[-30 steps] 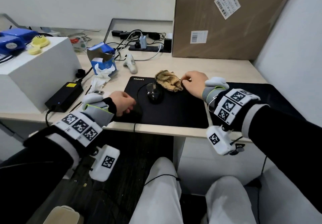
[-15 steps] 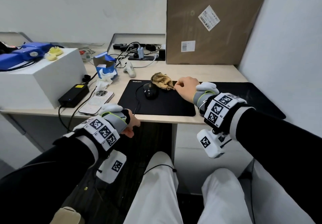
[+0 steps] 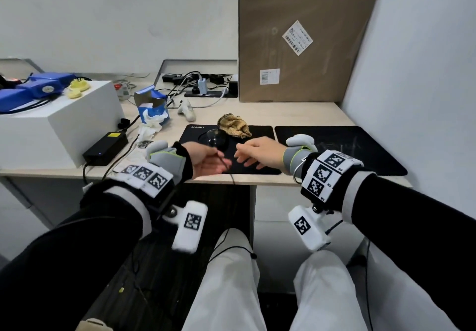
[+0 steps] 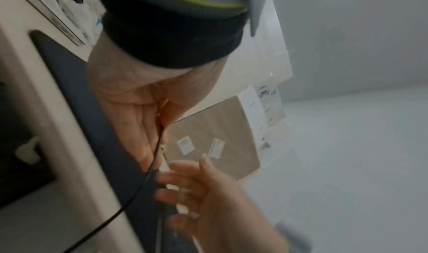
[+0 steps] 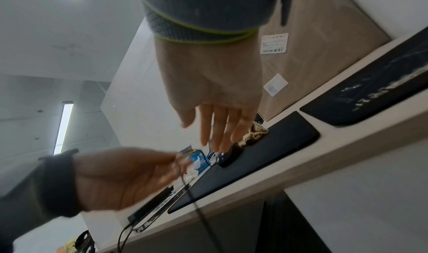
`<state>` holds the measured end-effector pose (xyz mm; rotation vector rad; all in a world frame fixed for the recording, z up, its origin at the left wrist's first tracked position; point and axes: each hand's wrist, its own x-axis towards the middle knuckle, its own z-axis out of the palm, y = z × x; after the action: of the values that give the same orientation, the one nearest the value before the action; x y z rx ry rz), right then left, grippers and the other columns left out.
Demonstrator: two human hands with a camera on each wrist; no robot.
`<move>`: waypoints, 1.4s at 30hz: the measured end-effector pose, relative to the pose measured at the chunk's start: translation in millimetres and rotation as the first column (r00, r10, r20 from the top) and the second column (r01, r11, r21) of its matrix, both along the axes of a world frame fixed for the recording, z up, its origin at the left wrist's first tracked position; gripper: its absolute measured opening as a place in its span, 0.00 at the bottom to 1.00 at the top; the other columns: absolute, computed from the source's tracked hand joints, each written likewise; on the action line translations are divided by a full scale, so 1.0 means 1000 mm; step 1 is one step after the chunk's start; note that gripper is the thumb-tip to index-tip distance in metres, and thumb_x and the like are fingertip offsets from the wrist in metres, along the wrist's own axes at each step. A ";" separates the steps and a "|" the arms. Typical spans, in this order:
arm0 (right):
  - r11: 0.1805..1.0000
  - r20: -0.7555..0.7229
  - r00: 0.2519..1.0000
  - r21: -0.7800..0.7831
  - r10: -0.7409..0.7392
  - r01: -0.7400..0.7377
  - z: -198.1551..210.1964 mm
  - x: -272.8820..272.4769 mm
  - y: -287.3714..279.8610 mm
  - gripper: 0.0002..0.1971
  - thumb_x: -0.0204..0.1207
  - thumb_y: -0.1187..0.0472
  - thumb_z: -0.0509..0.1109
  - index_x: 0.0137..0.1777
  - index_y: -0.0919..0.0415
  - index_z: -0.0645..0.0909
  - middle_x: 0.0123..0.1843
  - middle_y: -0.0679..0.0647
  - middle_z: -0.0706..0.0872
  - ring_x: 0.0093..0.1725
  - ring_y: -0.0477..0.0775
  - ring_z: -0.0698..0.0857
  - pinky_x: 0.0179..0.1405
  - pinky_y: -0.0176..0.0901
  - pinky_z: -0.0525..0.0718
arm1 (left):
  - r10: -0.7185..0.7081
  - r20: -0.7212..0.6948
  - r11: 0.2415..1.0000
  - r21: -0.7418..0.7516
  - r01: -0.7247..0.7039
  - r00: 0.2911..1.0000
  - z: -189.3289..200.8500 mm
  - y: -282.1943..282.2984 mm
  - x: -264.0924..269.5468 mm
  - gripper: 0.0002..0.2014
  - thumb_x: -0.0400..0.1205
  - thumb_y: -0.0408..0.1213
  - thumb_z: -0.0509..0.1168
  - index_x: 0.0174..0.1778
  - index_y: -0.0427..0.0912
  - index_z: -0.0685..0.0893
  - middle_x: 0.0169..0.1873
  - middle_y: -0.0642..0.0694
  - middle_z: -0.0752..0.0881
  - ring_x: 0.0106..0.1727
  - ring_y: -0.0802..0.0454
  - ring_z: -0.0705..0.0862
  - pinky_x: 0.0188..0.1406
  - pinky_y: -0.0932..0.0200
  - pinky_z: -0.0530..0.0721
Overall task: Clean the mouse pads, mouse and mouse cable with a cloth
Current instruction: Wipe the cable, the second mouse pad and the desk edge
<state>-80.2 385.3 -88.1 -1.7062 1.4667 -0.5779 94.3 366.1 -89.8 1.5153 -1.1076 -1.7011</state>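
Observation:
My left hand [image 3: 221, 161] hovers palm-up over the front of the Lenovo mouse pad [image 3: 260, 137] and pinches the black mouse cable [image 3: 232, 176], which drops over the desk edge. The pinch shows in the right wrist view on the left hand [image 5: 176, 161] and the cable [image 5: 192, 193]. My right hand [image 3: 242, 154] is open with spread fingers, just right of the left fingertips and not touching the cable. The black mouse [image 3: 216, 137] sits on the pad behind the hands. A crumpled tan cloth [image 3: 235, 125] lies at the pad's back edge. A second black pad [image 3: 340, 147] lies to the right.
A white box [image 3: 51, 127] with blue items stands at the left, and a black power adapter [image 3: 105, 145] lies in front of it. A blue tissue box [image 3: 150, 106], a power strip [image 3: 206, 91] and a tall cardboard box [image 3: 296, 47] line the back. The wall is close on the right.
My left hand rose from below the desk edge to above the pad, bringing the cable up. My right hand left the cloth, drew back toward the left hand and opened.

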 end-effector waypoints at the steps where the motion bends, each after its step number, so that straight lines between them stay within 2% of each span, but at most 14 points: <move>1: 0.996 0.076 0.997 0.079 0.023 -0.029 0.001 0.002 0.004 0.22 0.83 0.44 0.53 0.58 0.57 0.82 0.56 0.55 0.88 0.52 0.50 0.85 0.50 0.42 0.78 | 0.037 -0.079 0.999 -0.022 -0.039 0.996 0.011 -0.006 -0.004 0.18 0.89 0.36 0.47 0.36 0.39 0.75 0.19 0.43 0.89 0.19 0.54 0.89 0.19 0.65 0.87; 3: 0.976 0.229 0.972 0.192 0.054 -0.100 0.000 0.007 0.010 0.24 0.83 0.40 0.48 0.58 0.54 0.80 0.54 0.53 0.88 0.54 0.50 0.84 0.54 0.44 0.74 | 0.095 -0.202 0.992 -0.060 -0.109 0.975 0.028 -0.015 -0.010 0.18 0.89 0.34 0.46 0.36 0.37 0.74 0.17 0.42 0.88 0.18 0.53 0.88 0.18 0.65 0.86; 6: 0.966 0.355 0.930 0.193 0.093 -0.170 -0.001 0.007 0.019 0.15 0.83 0.47 0.55 0.54 0.54 0.79 0.45 0.50 0.88 0.48 0.47 0.85 0.49 0.40 0.75 | 0.111 -0.320 0.985 -0.089 -0.146 0.941 0.048 -0.027 -0.015 0.18 0.89 0.31 0.46 0.35 0.35 0.73 0.16 0.41 0.88 0.17 0.53 0.88 0.17 0.67 0.85; 10: 0.968 0.246 0.956 0.150 0.159 -0.199 0.011 -0.019 0.025 0.06 0.81 0.62 0.63 0.47 0.56 0.82 0.40 0.50 0.87 0.41 0.43 0.84 0.44 0.35 0.80 | 0.187 -0.408 0.950 -0.157 -0.270 0.894 0.073 -0.052 -0.003 0.16 0.88 0.28 0.48 0.35 0.34 0.74 0.15 0.43 0.87 0.17 0.54 0.88 0.16 0.67 0.85; 14: 0.999 0.111 0.993 0.028 0.036 -0.039 0.041 -0.053 0.020 0.07 0.79 0.64 0.65 0.43 0.54 0.84 0.42 0.54 0.87 0.42 0.45 0.83 0.39 0.35 0.79 | 0.232 -0.286 0.932 -0.209 -0.297 0.930 0.078 -0.069 0.017 0.17 0.88 0.29 0.46 0.36 0.36 0.73 0.13 0.47 0.86 0.15 0.58 0.86 0.16 0.69 0.84; 17: 0.965 0.085 0.986 -0.207 -0.145 0.159 0.081 -0.063 0.004 0.04 0.75 0.60 0.72 0.46 0.54 0.88 0.44 0.51 0.88 0.42 0.40 0.80 0.36 0.30 0.74 | 0.176 -0.102 0.958 -0.211 -0.194 0.979 0.068 -0.067 0.018 0.17 0.88 0.35 0.46 0.36 0.38 0.72 0.13 0.48 0.86 0.14 0.58 0.85 0.14 0.69 0.82; 19: 0.924 0.063 0.982 -0.333 -0.176 0.187 0.112 -0.060 -0.011 0.07 0.72 0.59 0.75 0.49 0.55 0.89 0.37 0.45 0.87 0.32 0.34 0.79 0.32 0.26 0.73 | 0.092 -0.025 0.976 -0.198 -0.095 0.995 0.065 -0.060 0.013 0.18 0.89 0.41 0.47 0.37 0.39 0.74 0.14 0.49 0.87 0.14 0.58 0.85 0.14 0.70 0.82; 23: 0.868 0.033 0.971 -0.442 -0.238 0.228 0.167 -0.040 -0.040 0.05 0.74 0.59 0.71 0.44 0.59 0.88 0.25 0.48 0.80 0.15 0.38 0.72 0.16 0.30 0.69 | -0.126 0.033 0.969 -0.212 0.130 0.991 0.062 -0.039 -0.012 0.10 0.85 0.36 0.54 0.56 0.43 0.80 0.34 0.49 0.89 0.22 0.58 0.88 0.17 0.71 0.80; 27: 0.829 0.077 0.946 -0.463 -0.315 0.314 0.202 -0.023 -0.066 0.08 0.77 0.64 0.66 0.40 0.62 0.85 0.26 0.52 0.80 0.19 0.43 0.74 0.15 0.28 0.69 | -0.431 0.237 0.857 -0.192 0.477 0.871 0.051 -0.020 -0.047 0.15 0.82 0.32 0.62 0.62 0.53 0.74 0.49 0.50 0.85 0.31 0.57 0.88 0.17 0.70 0.77; 30: 0.828 0.079 0.935 -0.444 -0.346 0.343 0.203 -0.021 -0.082 0.07 0.79 0.65 0.63 0.43 0.62 0.82 0.27 0.53 0.80 0.15 0.41 0.77 0.13 0.25 0.70 | -0.558 0.211 0.788 -0.170 0.592 0.803 0.046 -0.012 -0.065 0.06 0.84 0.35 0.60 0.53 0.47 0.80 0.40 0.50 0.89 0.28 0.60 0.86 0.17 0.70 0.75; 32: 0.842 0.123 0.935 -0.407 -0.332 0.353 0.191 -0.027 -0.089 0.07 0.80 0.64 0.63 0.42 0.62 0.80 0.29 0.54 0.82 0.13 0.39 0.79 0.13 0.26 0.74 | -0.534 0.107 0.794 -0.277 0.541 0.839 0.052 -0.015 -0.072 0.13 0.88 0.36 0.53 0.44 0.42 0.82 0.25 0.52 0.88 0.21 0.64 0.83 0.17 0.72 0.76; 34: 0.891 0.199 0.936 -0.300 -0.291 0.341 0.173 -0.035 -0.089 0.08 0.82 0.60 0.60 0.42 0.58 0.77 0.33 0.54 0.84 0.20 0.42 0.83 0.17 0.29 0.76 | -0.423 -0.030 0.827 -0.421 0.372 0.906 0.067 -0.024 -0.074 0.17 0.89 0.35 0.49 0.41 0.40 0.81 0.17 0.53 0.84 0.17 0.64 0.79 0.16 0.73 0.75; 38: 0.996 0.192 0.977 0.020 -0.093 0.091 0.121 -0.040 -0.063 0.23 0.83 0.42 0.49 0.61 0.57 0.76 0.48 0.51 0.87 0.47 0.50 0.86 0.44 0.42 0.80 | -0.269 -0.316 0.838 -0.543 0.059 0.910 0.105 -0.054 -0.065 0.18 0.89 0.33 0.48 0.39 0.38 0.80 0.17 0.52 0.81 0.17 0.60 0.76 0.17 0.69 0.76; 42: 0.946 0.307 0.945 0.259 0.110 -0.194 0.073 -0.041 -0.034 0.27 0.82 0.37 0.43 0.56 0.53 0.79 0.44 0.49 0.90 0.50 0.49 0.87 0.49 0.42 0.77 | -0.215 -0.446 0.843 -0.534 -0.066 0.869 0.133 -0.075 -0.062 0.19 0.89 0.34 0.46 0.39 0.38 0.78 0.15 0.53 0.80 0.16 0.61 0.76 0.18 0.71 0.76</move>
<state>-121.2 351.5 -15.3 -1.4255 1.1361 -0.4806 32.4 291.6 42.8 0.6401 -1.2280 -1.5223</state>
